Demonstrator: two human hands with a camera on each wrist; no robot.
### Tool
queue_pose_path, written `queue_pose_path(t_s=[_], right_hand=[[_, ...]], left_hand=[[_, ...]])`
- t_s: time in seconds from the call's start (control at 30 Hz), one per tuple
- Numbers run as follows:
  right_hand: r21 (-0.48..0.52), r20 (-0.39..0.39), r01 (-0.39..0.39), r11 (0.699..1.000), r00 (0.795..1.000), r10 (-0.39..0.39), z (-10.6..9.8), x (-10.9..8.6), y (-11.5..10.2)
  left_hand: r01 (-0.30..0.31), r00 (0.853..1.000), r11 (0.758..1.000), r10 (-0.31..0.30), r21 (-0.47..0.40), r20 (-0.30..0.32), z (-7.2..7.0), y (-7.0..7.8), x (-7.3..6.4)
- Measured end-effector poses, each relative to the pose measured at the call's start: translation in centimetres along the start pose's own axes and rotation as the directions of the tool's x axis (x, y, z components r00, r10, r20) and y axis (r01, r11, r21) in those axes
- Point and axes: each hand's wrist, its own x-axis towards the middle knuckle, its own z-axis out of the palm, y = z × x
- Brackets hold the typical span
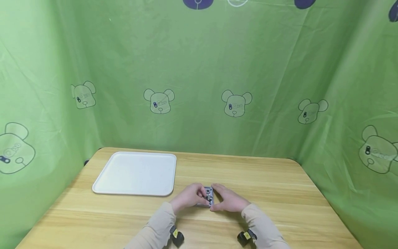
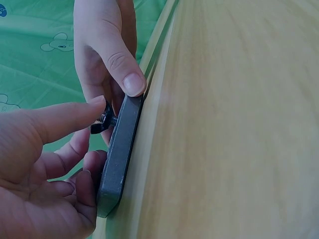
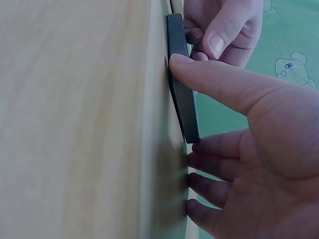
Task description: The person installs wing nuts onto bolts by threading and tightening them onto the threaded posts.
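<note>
A small flat dark-grey box-like piece (image 1: 211, 191) with recesses in its top lies on the table between both hands. Its side (image 2: 119, 159) looks smooth in the left wrist view. Over its top, my left hand (image 1: 188, 197) pinches a small black bolt-like part (image 2: 101, 122) between thumb and fingers; the part's tip meets the piece, its exact kind unclear. From the right, my right hand (image 1: 230, 201) holds the piece, thumb on its near side and index finger at its far end. The other right fingers (image 3: 212, 186) rest near the table. My left fingers partly cover the recesses.
A white rectangular tray (image 1: 136, 173) lies at the table's back left. The wooden table (image 1: 248, 173) is enclosed behind and at both sides by green curtain (image 1: 199, 62) printed with bear heads. A small black camera (image 1: 177, 238) sits at each wrist.
</note>
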Motion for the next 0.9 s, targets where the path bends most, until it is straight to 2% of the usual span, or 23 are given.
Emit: queue_pose_path(t_s=[0.23, 0.47, 0.9], right_hand=[[0.004, 0.001, 0.001, 1.000, 1.000, -0.001, 0.04, 0.02, 0.05], [0.010, -0.007, 0.029, 1.000, 1.000, -0.029, 0.02, 0.13, 0.26], [0.007, -0.006, 0.030, 1.000, 1.000, -0.030, 0.03, 0.11, 0.20]], left_hand=[[0.011, 1.000, 1.000, -0.011, -0.002, 0.024, -0.03, 0.06, -0.04], [-0.033, 0.999, 0.999, 0.033, 0.013, 0.038, -0.11, 0.09, 0.05], [-0.045, 0.998, 0.997, 0.043, 0.062, 0.035, -0.08, -0.06, 0.17]])
